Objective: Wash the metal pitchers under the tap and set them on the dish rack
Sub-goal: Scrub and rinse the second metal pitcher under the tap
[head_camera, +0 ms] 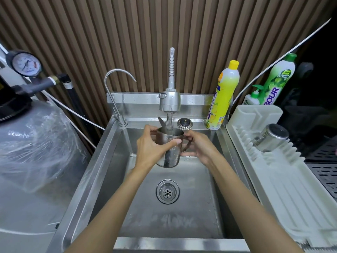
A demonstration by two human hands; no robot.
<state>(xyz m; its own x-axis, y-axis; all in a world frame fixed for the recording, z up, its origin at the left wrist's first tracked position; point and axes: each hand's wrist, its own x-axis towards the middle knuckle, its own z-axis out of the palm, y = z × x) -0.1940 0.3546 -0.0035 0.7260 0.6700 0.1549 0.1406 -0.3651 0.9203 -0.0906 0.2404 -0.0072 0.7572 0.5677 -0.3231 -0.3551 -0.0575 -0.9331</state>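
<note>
Here, the metal pitcher (169,148) is held upright over the sink (116,161), right under the tap head (170,100), with a thin stream of water falling into its open mouth. The left hand (151,150) is wrapped around the pitcher's body, thumb laid across the front wall. The right hand (198,147) is closed on the handle at the pitcher's right side. The pitcher hangs clear of the basin floor, above and behind the round drain (167,191).

A 2nd pitcher (271,139) lies tilted, bottom toward the camera, among the ribs of the white dish rack (284,189), which sits just right of the sink. A round strainer plug (185,123) rests on the sink's back ledge, beside a thin curved spout (116,84) at the left corner.

On the ledge's right end stands a yellow dish-soap bottle (223,94) with lemon pictures; its print is too small to read. Behind the rack are a white pump bottle (252,99) and a green bottle (279,79) showing the letters "BOUR".

The sink is bare stainless steel, wet in patches. The wall (164,33) behind is ribbed brown slats. At left stands a grey tank (36,152) wrapped in clear plastic, with a pressure gauge (25,64) above it.
</note>
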